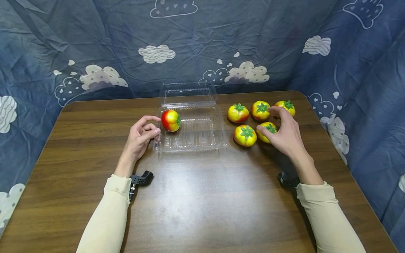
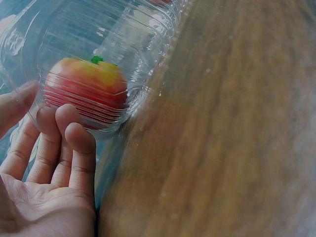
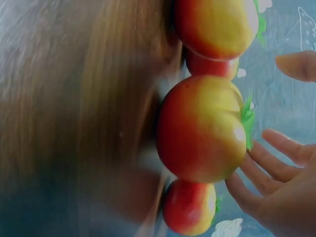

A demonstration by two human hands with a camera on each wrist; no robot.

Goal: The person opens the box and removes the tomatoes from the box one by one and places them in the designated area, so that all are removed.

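Note:
A clear plastic clamshell container (image 1: 197,144) lies with its lid (image 1: 190,93) raised at the back. Inside, at the left, one red-and-yellow tomato-like fruit (image 1: 171,121) rests on its side. My left hand (image 1: 140,138) pinches the container's left rim, and its fingers (image 2: 79,138) lie against the outer wall beside that fruit. On the right, my right hand (image 1: 286,133) reaches around a fruit (image 1: 265,133) with a green leafy top. Its thumb and fingers are spread apart, with fingertips right by the leaves (image 3: 248,121) in the right wrist view.
Several more such fruits stand close by: one at the front (image 1: 245,136), two behind it (image 1: 238,113) (image 1: 260,110), and another at the far right (image 1: 286,106), partly behind my right hand. A blue cloud-patterned cloth (image 1: 190,38) hangs behind the wooden table (image 1: 190,218).

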